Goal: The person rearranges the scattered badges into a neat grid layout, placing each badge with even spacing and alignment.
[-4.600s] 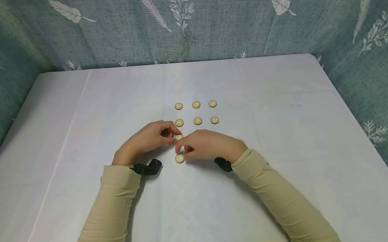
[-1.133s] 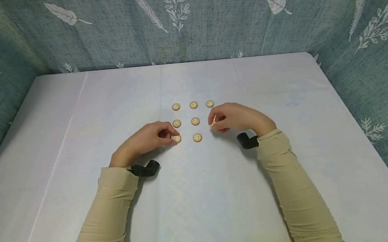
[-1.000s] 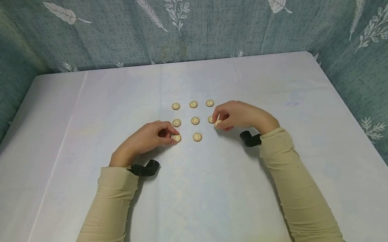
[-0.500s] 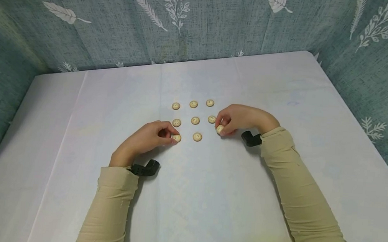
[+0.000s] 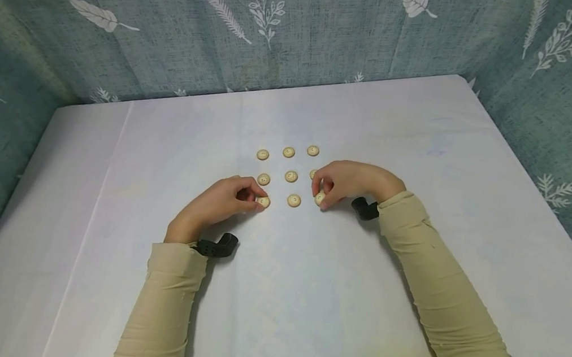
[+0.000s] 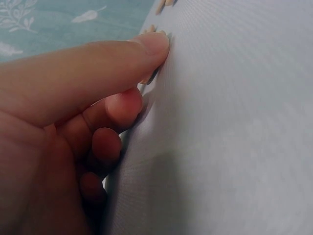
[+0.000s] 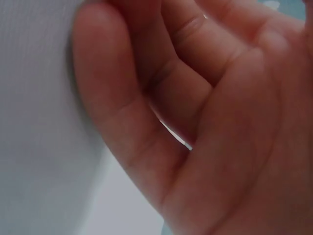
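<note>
Round beige buttons lie on the white-covered table in three rows. My left hand (image 5: 222,204) pinches the button (image 5: 263,201) at the left end of the front row between thumb and forefinger. In the left wrist view the thumb (image 6: 112,61) hides most of it. My right hand (image 5: 352,181) holds the button (image 5: 319,197) at the row's right end by its edges, close over the cloth. Between the hands lies the middle front button (image 5: 293,201). The right wrist view shows curled fingers (image 7: 107,63) and the palm; the button is hidden there.
Behind the hands, the middle row has a left button (image 5: 263,179), a centre button (image 5: 291,176) and a right one partly covered by the right hand. The back row includes a centre button (image 5: 289,152). A green leaf-patterned curtain (image 5: 319,28) borders the table (image 5: 167,134).
My right hand has moved from beside the left hand to the right end of the front row, bringing a button; lately it shifted slightly nearer. A middle front button now shows. My left hand stayed put.
</note>
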### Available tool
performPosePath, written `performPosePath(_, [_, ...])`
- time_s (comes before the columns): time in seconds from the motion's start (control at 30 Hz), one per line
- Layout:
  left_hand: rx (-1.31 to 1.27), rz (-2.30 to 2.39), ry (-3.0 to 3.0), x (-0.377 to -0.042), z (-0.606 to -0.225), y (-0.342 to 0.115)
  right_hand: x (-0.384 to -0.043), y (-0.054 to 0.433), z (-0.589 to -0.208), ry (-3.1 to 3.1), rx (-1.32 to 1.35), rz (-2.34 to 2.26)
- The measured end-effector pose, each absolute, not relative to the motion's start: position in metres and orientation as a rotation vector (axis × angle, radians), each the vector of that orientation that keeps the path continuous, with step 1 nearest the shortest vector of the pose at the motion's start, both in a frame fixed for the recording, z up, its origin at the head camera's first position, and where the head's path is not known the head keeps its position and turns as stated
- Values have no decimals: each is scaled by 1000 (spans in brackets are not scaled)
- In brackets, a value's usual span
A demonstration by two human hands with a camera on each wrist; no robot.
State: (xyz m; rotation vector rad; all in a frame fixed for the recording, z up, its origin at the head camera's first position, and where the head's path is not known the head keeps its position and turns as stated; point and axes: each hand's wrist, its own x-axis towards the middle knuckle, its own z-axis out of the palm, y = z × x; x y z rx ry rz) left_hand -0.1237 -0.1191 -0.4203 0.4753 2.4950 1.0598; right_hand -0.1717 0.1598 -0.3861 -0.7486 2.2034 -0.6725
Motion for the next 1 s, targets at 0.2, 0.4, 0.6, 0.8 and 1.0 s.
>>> performPosePath(0.2, [473, 1057, 2496, -124, -420, -119, -168, 154, -385, 2274, -780, -566])
performPosePath(0.4, [473, 1058, 2499, -123, -420, -118, -167, 152, -384, 2297, -751, -536])
performPosePath(0.6, [482, 1058, 2509, -124, -419, -118, -166, 152, -382, 2297, -732, -524])
performPosePath(0.8, [480, 1049, 2510, -124, -419, -118, -166, 152, -381, 2284, -723, -528])
performPosePath(1.0, [473, 1048, 2504, -124, -420, -118, -166, 153, -381, 2285, -739, -526])
